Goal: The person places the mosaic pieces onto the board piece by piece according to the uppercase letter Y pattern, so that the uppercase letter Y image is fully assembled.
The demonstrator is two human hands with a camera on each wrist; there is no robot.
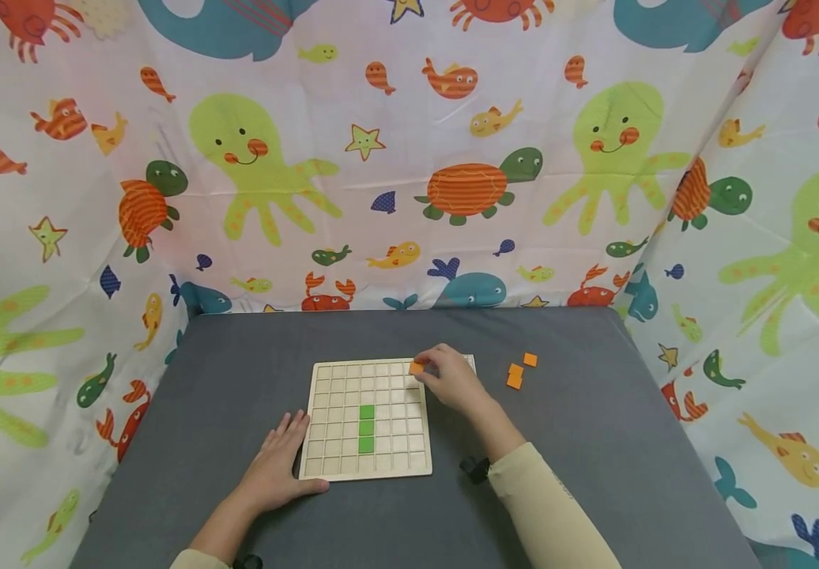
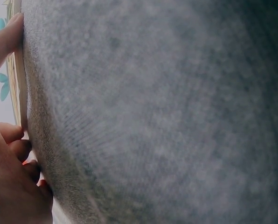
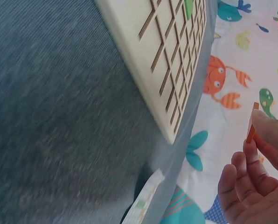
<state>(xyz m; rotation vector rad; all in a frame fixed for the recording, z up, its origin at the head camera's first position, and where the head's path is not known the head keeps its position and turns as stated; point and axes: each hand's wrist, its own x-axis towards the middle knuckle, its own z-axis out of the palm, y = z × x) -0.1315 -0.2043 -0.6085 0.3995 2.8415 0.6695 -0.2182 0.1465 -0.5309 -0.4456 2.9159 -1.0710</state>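
Note:
A square wooden grid board (image 1: 395, 459) lies on the table, with a column of three green square tiles (image 1: 366, 427) in its middle cells. My right hand (image 1: 452, 379) pinches an orange square tile (image 1: 417, 368) between thumb and fingertip over the board's far right corner. In the right wrist view the orange tile (image 3: 252, 123) shows edge-on, held up by the right hand (image 3: 255, 172). My left hand (image 1: 277, 470) rests at the board's near left corner, fingers along the left side and thumb at the front edge. The left wrist view catches that hand (image 2: 10, 172) against the board's edge (image 2: 20, 88).
Three loose orange tiles (image 1: 514, 382) lie right of the board on the grey tablecloth (image 1: 566, 442). A pale flat piece with a green patch (image 3: 146, 200) lies past the board, mostly hidden behind the right hand in the head view. A sea-animal curtain (image 1: 352, 190) encloses the table.

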